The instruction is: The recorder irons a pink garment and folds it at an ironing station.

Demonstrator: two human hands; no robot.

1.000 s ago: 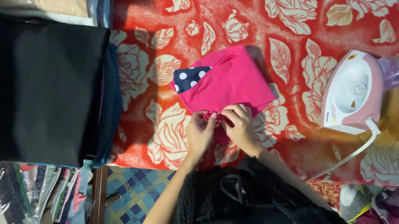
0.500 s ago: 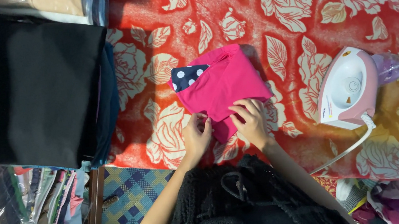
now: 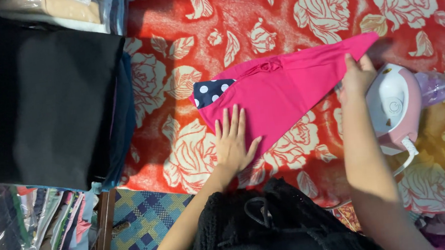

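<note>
A bright pink garment (image 3: 284,89) with a navy, white-dotted collar part (image 3: 213,91) lies spread on a red blanket with cream roses (image 3: 256,24). My left hand (image 3: 233,143) rests flat on the garment's near left edge, fingers apart. My right hand (image 3: 357,74) grips the garment's stretched-out right end, close to a white and pink steam iron (image 3: 394,105). The garment tapers to a point at the upper right.
A stack of black folded fabric (image 3: 46,104) lies at the left. Bagged clothes (image 3: 48,8) sit at the top left, and more clothing piles (image 3: 32,236) at the bottom left. A clear water bottle part (image 3: 441,85) lies right of the iron.
The folded pink garment has been opened out to the right. My right hand moved from the near edge to the far right end; my left hand went flat on the cloth.
</note>
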